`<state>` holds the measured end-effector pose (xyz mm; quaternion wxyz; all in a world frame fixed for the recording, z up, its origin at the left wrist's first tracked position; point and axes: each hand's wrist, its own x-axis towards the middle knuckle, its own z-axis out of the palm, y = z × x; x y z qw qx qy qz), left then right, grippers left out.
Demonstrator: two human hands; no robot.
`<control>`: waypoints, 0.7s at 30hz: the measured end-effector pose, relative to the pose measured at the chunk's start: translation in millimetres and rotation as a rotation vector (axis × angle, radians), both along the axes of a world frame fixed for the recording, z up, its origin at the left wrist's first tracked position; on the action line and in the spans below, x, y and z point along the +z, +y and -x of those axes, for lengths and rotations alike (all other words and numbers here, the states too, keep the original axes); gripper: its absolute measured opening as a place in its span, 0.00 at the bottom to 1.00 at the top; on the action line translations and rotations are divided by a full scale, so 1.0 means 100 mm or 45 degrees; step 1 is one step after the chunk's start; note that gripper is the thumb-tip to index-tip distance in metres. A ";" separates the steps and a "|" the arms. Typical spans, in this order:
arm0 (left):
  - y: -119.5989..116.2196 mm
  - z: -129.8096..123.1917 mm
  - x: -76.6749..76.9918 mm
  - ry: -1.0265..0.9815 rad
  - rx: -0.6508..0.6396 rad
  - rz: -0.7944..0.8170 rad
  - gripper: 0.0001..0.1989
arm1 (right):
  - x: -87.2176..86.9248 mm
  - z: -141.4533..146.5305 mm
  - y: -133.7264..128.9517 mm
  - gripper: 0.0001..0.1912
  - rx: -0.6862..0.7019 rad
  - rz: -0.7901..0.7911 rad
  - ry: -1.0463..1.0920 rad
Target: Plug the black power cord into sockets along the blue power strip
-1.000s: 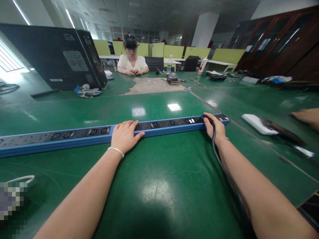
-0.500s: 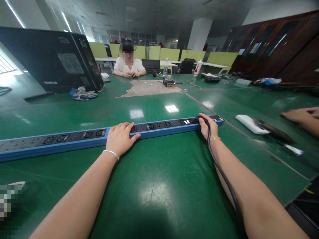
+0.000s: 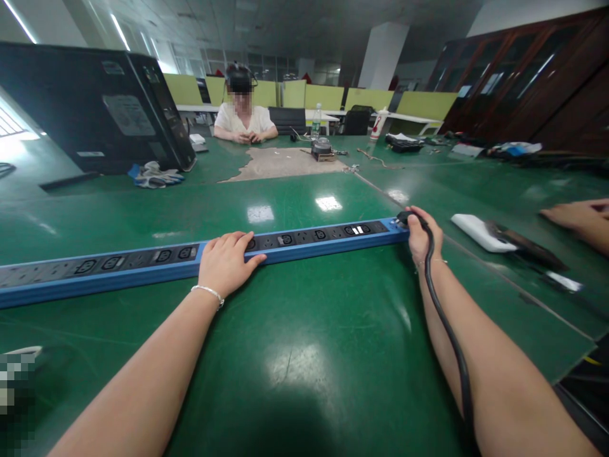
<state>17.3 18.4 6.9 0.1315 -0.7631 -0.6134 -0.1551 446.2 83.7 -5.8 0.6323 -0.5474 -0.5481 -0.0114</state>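
The left hand (image 3: 226,263) lies palm down over the blue power strip (image 3: 304,247), its fingers close together and its thumb parted from them at the near side; its forearm reaches in from seven o'clock. The right hand (image 3: 425,236), its forearm coming from five o'clock, is clamped on one black plug (image 3: 405,219), pinched between thumb and fingers just by the strip's right end. One black cord (image 3: 445,314) drops from the plug along that forearm. Each wrist wears one bracelet.

The single strip runs across the green surface (image 3: 295,304) from nine o'clock to about one o'clock, with two small white labels among its sockets.

At three o'clock lie one white object (image 3: 480,233) and, beyond it, another person's hand (image 3: 578,219). One computer tower (image 3: 95,108) stands at ten o'clock, a bundle of gloves (image 3: 156,175) beside it. Near twelve are one seated person (image 3: 245,120), one clear bottle (image 3: 316,122) and one round device (image 3: 321,147); one white container (image 3: 378,124) stands at one o'clock.
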 end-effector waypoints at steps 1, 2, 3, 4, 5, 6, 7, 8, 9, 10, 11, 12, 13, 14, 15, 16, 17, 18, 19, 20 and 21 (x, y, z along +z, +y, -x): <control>0.00 0.00 0.00 0.002 0.000 0.002 0.28 | -0.03 -0.02 0.01 0.21 0.010 0.033 -0.021; 0.00 0.00 0.00 0.003 0.001 0.004 0.28 | -0.06 -0.04 0.03 0.20 0.017 0.057 -0.047; 0.00 0.00 0.00 0.004 0.000 0.008 0.28 | -0.09 -0.06 0.04 0.19 0.026 0.081 -0.079; 0.00 0.00 0.00 0.004 0.000 0.011 0.28 | -0.10 -0.07 0.06 0.19 0.039 0.105 -0.112; 0.00 0.00 0.00 0.003 0.002 0.015 0.28 | -0.11 -0.08 0.08 0.18 0.050 0.123 -0.144; 0.00 0.00 0.00 0.001 0.004 0.018 0.28 | -0.12 -0.08 0.09 0.18 0.059 0.139 -0.176; 0.00 0.00 0.00 -0.003 0.004 0.021 0.28 | -0.11 -0.09 0.10 0.18 0.060 0.154 -0.208; 0.00 0.00 0.00 -0.008 0.004 0.022 0.28 | -0.11 -0.09 0.10 0.17 0.052 0.172 -0.240; 0.00 0.00 0.00 -0.012 0.002 0.024 0.28 | -0.10 -0.08 0.09 0.17 0.037 0.193 -0.271; 0.00 0.00 0.00 -0.015 0.000 0.023 0.28 | -0.09 -0.08 0.09 0.17 0.017 0.215 -0.299; 0.00 0.00 0.01 -0.015 -0.002 0.022 0.29 | -0.09 -0.07 0.07 0.17 -0.002 0.235 -0.321; 0.00 0.00 0.01 -0.013 -0.004 0.021 0.29 | -0.08 -0.05 0.06 0.17 -0.021 0.250 -0.336; 0.00 -0.01 0.01 -0.009 -0.004 0.021 0.29 | -0.08 -0.04 0.04 0.17 -0.036 0.260 -0.344; 0.00 -0.01 0.01 -0.005 -0.002 0.024 0.29 | -0.07 -0.03 0.02 0.17 -0.048 0.267 -0.352; -0.01 -0.01 0.02 -0.003 0.002 0.027 0.29 | -0.07 -0.02 0.00 0.18 -0.059 0.275 -0.361; -0.01 -0.01 0.02 -0.004 0.004 0.029 0.29 | -0.07 -0.01 -0.01 0.18 -0.070 0.284 -0.371; -0.01 -0.01 0.02 -0.006 0.006 0.031 0.29 | -0.07 -0.01 -0.03 0.18 -0.080 0.292 -0.380; -0.01 -0.01 0.02 -0.007 0.007 0.031 0.29 | -0.08 -0.01 -0.04 0.19 -0.089 0.298 -0.387; -0.01 -0.01 0.02 -0.005 0.006 0.030 0.29 | -0.08 -0.01 -0.05 0.19 -0.095 0.302 -0.392; 0.00 -0.01 0.02 -0.002 0.003 0.028 0.29 | -0.09 -0.01 -0.05 0.19 -0.099 0.302 -0.393; 0.00 0.00 0.02 0.005 0.001 0.026 0.29 | -0.09 -0.01 -0.05 0.19 -0.097 0.300 -0.392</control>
